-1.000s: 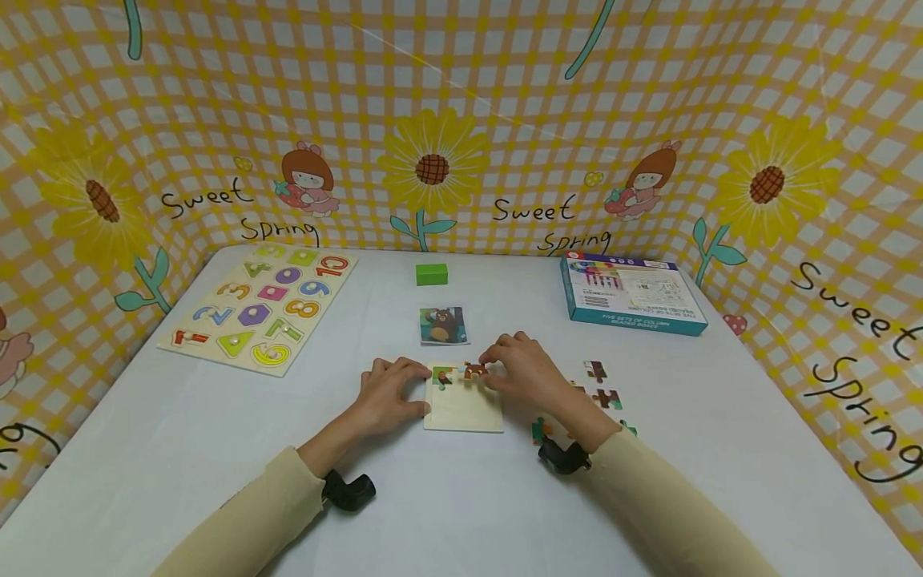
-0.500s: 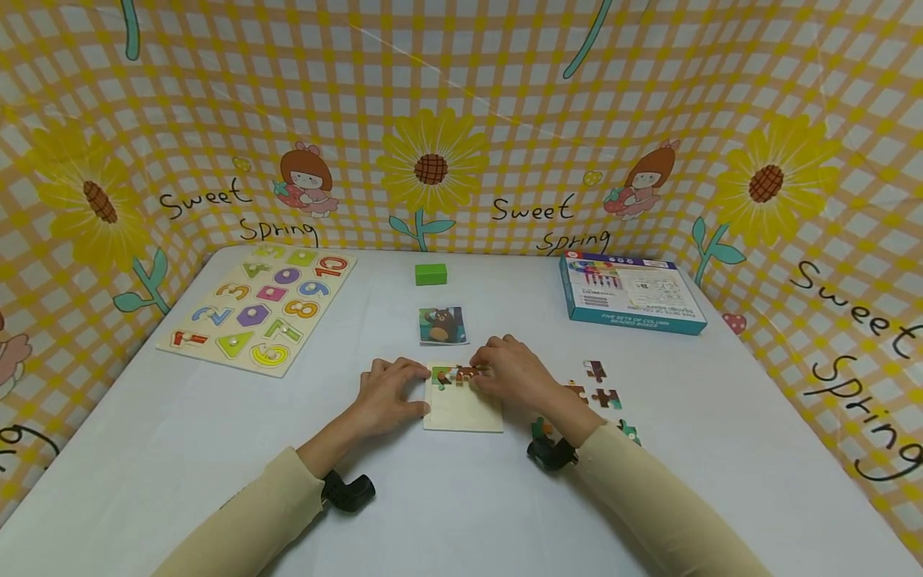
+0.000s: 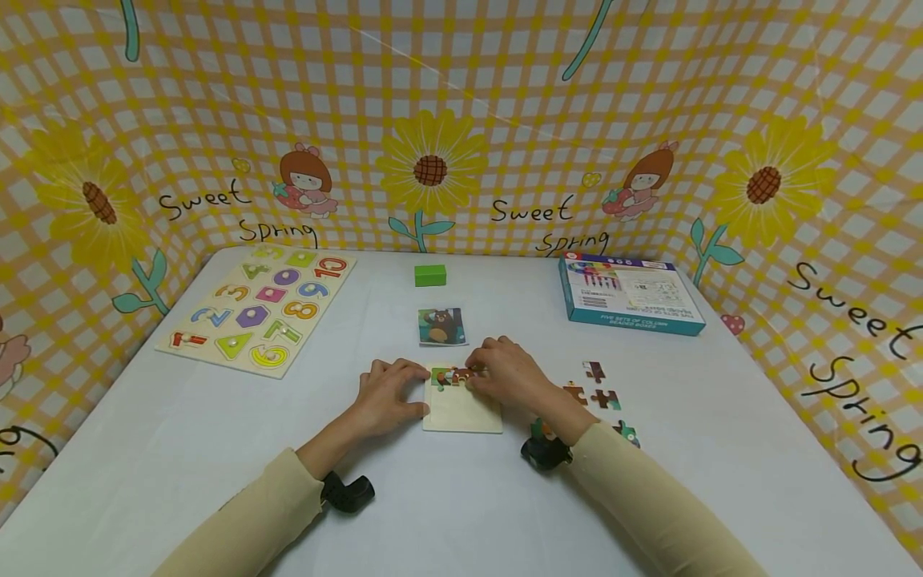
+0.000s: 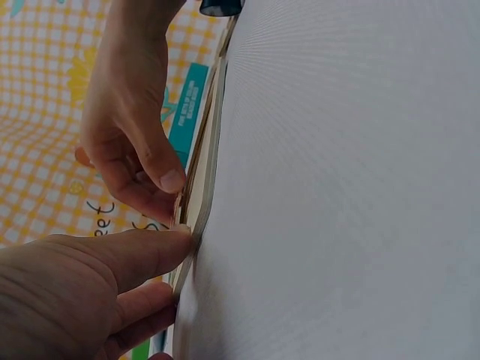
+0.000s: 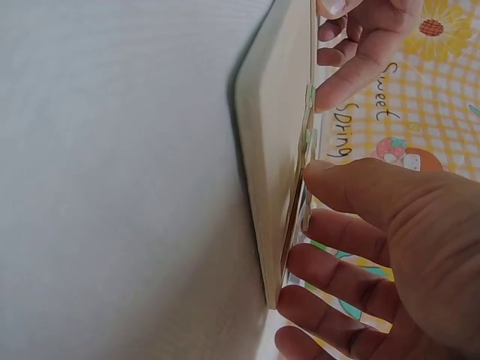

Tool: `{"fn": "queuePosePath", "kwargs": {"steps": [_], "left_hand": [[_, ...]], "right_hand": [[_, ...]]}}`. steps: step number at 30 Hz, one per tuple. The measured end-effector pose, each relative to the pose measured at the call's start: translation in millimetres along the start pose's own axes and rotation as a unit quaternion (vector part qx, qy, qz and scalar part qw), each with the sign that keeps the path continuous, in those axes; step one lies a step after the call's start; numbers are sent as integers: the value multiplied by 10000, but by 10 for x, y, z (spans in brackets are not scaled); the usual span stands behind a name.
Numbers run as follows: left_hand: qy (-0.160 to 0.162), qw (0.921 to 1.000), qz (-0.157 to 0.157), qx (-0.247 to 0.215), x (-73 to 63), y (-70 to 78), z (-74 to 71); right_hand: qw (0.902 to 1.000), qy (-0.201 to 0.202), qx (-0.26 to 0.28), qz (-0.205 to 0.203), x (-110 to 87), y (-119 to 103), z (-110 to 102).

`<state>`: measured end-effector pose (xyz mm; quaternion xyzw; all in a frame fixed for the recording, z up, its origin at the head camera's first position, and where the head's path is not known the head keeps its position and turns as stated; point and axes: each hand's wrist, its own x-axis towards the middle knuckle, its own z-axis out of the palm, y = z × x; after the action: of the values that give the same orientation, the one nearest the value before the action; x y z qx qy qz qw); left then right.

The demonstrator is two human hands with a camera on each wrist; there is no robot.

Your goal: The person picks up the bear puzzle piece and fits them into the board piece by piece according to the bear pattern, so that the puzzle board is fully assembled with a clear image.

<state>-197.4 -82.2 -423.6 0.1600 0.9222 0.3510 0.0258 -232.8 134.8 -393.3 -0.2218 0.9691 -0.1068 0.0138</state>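
A pale wooden puzzle board [image 3: 465,415] lies flat in front of me, also seen edge-on as a board [image 5: 274,97] in the right wrist view. My left hand [image 3: 385,397] holds its left side, forefinger by the far corner and thumb lower down. A green puzzle piece [image 3: 438,380] lies in the board's far left corner. Beside it, my right hand [image 3: 510,373] pinches a brown jigsaw piece [image 3: 460,377] down at the board's far edge, partly hiding it. In the left wrist view, the right thumb and fingers meet at the board's top face.
Several loose jigsaw pieces [image 3: 607,400] lie right of the board, some partly behind the right forearm. Beyond the board are a bear picture card [image 3: 443,326] and a green block [image 3: 430,276]. A number board [image 3: 252,314] stands left, a teal box [image 3: 630,295] right.
My right hand has moved slightly left with the brown piece, which now lies against the green corner piece. The left hand stays at the board's left side.
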Motion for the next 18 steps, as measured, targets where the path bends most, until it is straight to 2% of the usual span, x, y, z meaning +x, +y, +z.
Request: {"fn": "queuePosePath", "kwargs": {"steps": [11,18], "left_hand": [[-25,10000,8,80,2,23,-13],[-146,9993,-22,340,25,58,-43]], "right_hand": [[9999,-25,-88,-59,10,17,16],[9998,10,-123,-129,4,9,16]]}}
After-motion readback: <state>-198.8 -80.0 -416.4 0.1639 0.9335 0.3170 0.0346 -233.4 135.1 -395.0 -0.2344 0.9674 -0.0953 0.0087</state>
